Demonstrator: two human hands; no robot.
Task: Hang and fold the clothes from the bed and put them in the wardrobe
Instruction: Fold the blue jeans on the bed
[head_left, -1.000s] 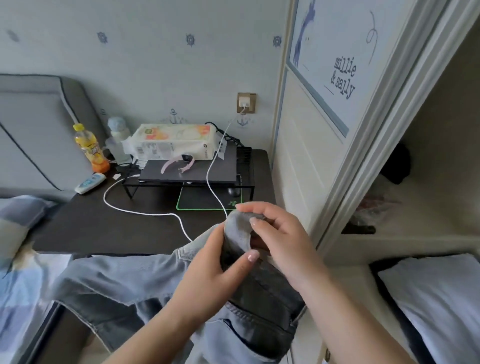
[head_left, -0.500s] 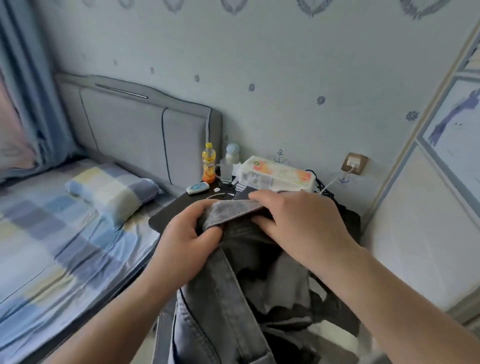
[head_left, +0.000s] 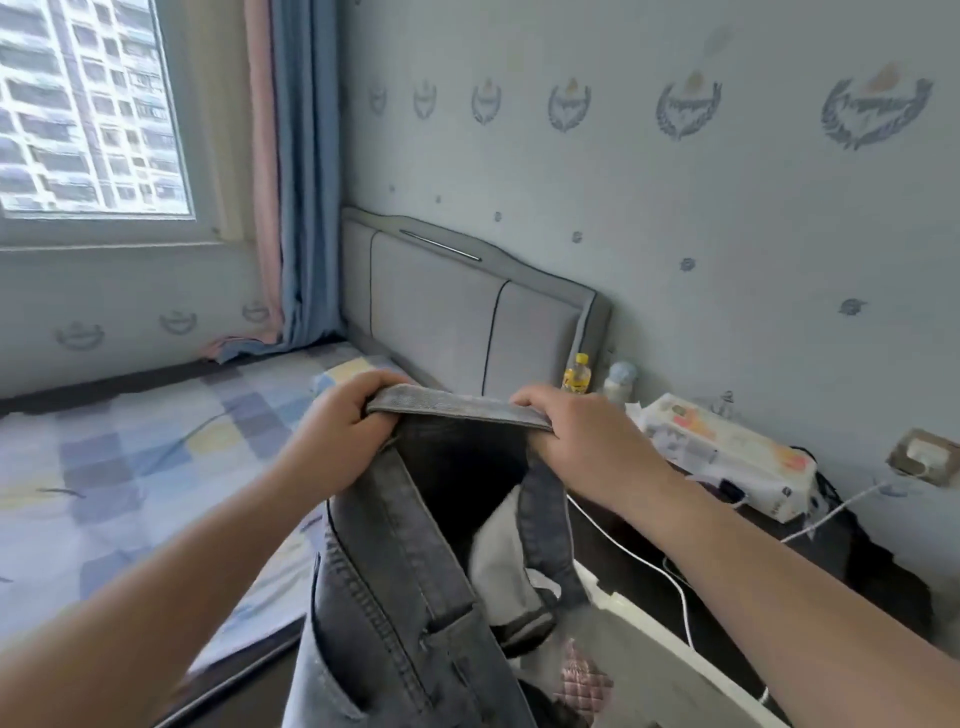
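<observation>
One pair of grey jeans (head_left: 395, 587) is gripped at its hem by left hand (head_left: 345, 434) and right hand (head_left: 587, 452), held above the bed (head_left: 130, 467) edge.

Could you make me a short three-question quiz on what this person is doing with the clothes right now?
1. True or false: both hands grip the same garment.
2. What lies under the left forearm? A) a checked bed sheet B) a laptop C) a basket
3. Fill in: the yellow-capped bottle stands beside the bed's ____.

Key
1. True: the left hand and the right hand each hold one end of the grey jeans by the top edge, stretched between them.
2. A: the checked bed sheet.
3. Headboard: the bottle stands next to the headboard.
</observation>
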